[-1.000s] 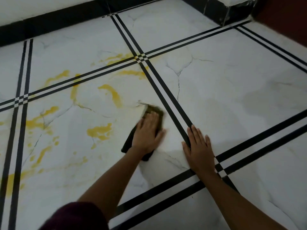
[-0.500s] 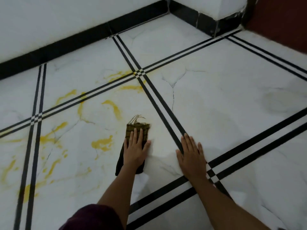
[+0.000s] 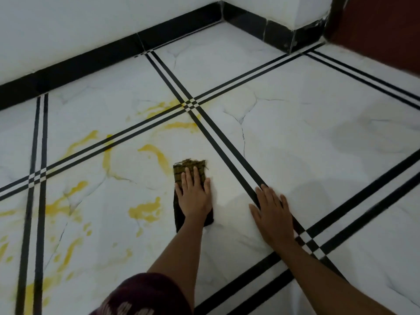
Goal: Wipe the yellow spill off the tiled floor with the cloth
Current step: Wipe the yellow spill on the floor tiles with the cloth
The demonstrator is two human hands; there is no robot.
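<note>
The left hand [image 3: 194,197] presses flat on the cloth [image 3: 189,166], fingers straight. The right hand [image 3: 272,215] lies open on the floor [image 3: 306,137]. The yellow spill [image 3: 145,210] spreads leftward toward the black skirting [image 3: 102,62].

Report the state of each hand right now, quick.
Left hand: open, pressing the cloth down flat.
Right hand: open, flat on the tiled floor, holding nothing.

The floor [image 3: 318,144] is carrying a cloth [image 3: 189,167], with a spill [image 3: 145,210] spreading from its seven to twelve o'clock and the right hand [image 3: 271,214] resting flat at four o'clock.
</note>
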